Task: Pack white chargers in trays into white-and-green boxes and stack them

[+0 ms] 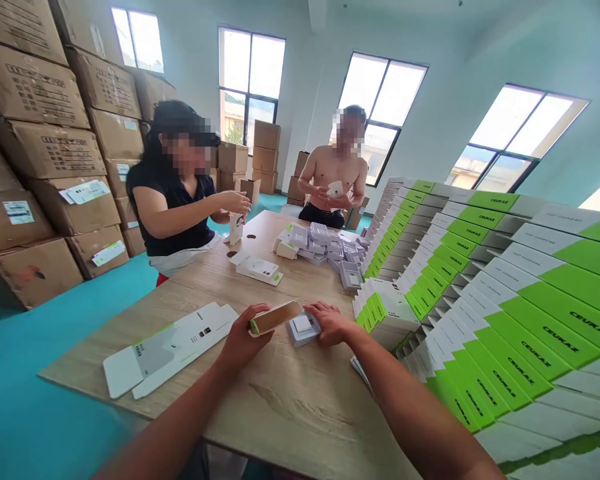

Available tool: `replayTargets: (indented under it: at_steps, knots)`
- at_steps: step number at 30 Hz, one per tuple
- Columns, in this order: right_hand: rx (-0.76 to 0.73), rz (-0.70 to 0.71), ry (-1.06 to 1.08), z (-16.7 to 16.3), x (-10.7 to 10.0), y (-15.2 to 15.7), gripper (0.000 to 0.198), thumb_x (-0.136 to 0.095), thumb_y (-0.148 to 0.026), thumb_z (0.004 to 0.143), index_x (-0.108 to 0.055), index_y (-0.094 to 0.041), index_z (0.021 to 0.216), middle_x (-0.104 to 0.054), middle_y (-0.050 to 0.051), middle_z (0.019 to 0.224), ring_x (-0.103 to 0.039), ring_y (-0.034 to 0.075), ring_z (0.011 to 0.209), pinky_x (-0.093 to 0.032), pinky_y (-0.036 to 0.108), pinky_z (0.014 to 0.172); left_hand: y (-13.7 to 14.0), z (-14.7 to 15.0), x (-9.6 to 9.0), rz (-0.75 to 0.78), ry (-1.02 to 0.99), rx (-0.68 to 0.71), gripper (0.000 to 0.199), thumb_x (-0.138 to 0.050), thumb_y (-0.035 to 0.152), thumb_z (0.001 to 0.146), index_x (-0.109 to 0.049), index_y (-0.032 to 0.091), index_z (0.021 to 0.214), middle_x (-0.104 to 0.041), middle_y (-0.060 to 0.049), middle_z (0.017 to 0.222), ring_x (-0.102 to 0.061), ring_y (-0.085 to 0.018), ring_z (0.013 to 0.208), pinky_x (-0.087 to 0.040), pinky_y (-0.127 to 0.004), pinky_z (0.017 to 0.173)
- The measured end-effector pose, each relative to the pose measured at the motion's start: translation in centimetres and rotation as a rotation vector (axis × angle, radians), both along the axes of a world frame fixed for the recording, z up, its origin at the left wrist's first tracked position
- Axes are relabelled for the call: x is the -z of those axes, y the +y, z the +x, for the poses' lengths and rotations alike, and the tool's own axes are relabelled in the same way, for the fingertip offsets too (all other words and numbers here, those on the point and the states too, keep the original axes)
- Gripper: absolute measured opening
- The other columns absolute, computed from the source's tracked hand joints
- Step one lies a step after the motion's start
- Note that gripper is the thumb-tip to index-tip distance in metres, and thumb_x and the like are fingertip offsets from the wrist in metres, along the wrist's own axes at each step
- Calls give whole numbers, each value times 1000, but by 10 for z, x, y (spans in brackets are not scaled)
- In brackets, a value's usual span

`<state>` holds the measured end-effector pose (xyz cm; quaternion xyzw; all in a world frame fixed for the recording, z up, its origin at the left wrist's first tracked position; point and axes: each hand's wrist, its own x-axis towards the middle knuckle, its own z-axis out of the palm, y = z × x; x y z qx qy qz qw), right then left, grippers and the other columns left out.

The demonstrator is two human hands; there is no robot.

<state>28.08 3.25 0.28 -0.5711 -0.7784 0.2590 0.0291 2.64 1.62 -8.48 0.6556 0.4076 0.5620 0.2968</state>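
Observation:
My left hand [244, 335] is wrapped round a small cardboard box [276, 318], tilted, with its open side facing me and showing brown inside. My right hand [333, 323] grips the right side of a clear plastic tray [300, 339], which holds a white block-shaped piece [303, 323]. The tray is on the table, just right of the box's end. To the left of my left hand lie flattened printed cartons [173, 347], white with grey and green.
Tall stacks of white-and-green boxes [510, 333] line the right side. Plastic trays [325, 241] are heaped farther back, near an open carton [257, 269]. Two people [177, 200] handle cartons across the wooden table [290, 413]. Brown shipping boxes [45, 93] rise at left.

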Motion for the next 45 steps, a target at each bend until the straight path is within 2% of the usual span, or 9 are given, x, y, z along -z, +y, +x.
replayTargets:
  at_steps: [3,7,14,20,25,29,31,37,45]
  knots:
    - [-106,12,-2,6,-14,-35,91,-75,-13,60,-54,-20,148,-59,15,145,-52,34,137,-38,46,118,1,-2,3,32,2,7,43,-72,26,77,-69,22,119,-72,-10,126,-67,-30,120,-54,-45,104]
    - [-170,105,176,22,-42,-112,88,-78,-18,66,-53,-27,150,-57,8,149,-54,28,136,-41,39,117,4,2,6,80,28,67,46,-74,21,78,-70,22,124,-70,-12,130,-66,-29,123,-53,-48,107]
    - [218,382,52,15,-69,-153,69,-79,-32,73,-63,-21,140,-64,14,141,-56,36,130,-44,53,110,-5,11,3,191,115,158,41,-78,22,81,-73,25,121,-71,-12,129,-66,-30,121,-54,-49,107]
    - [423,424,-9,-33,-43,-148,80,-76,-36,77,-50,-15,150,-64,22,139,-54,44,131,-43,60,105,-15,15,-3,240,143,180,38,-74,17,80,-75,28,117,-71,-10,129,-62,-31,127,-49,-53,112]
    - [277,699,475,-38,-14,-159,103,-77,-32,83,-13,-29,164,-18,15,173,-23,37,157,-31,59,121,-42,16,-24,129,150,303,31,-69,27,90,-69,22,121,-76,-11,118,-72,-31,111,-60,-51,98]
    - [251,509,814,-17,18,-179,90,-70,-35,94,-12,-35,163,-60,13,146,-62,26,130,-52,46,106,-93,19,-28,-193,-20,659,47,-70,42,96,-56,24,136,-77,-11,117,-75,-32,107,-65,-47,88]
    - [287,418,902,-11,38,-194,79,-67,-36,97,-21,-35,160,-72,9,126,-71,22,112,-58,40,96,-119,23,-19,-274,-162,634,58,-76,43,92,-48,30,141,-73,-11,123,-74,-31,110,-65,-46,89]
    - [275,726,668,2,80,-229,47,-70,-36,95,-58,-34,140,-73,10,127,-73,26,114,-63,37,92,-148,15,10,161,84,292,59,-69,35,98,-41,41,150,-65,-9,138,-74,-27,112,-64,-41,93]
    - [-29,875,494,14,45,-227,31,-63,-14,93,-67,-28,120,-62,13,136,-68,26,116,-61,40,94,-142,-6,-46,348,464,399,26,-59,22,102,-67,30,126,-70,-10,128,-76,-20,97,-62,-26,85]
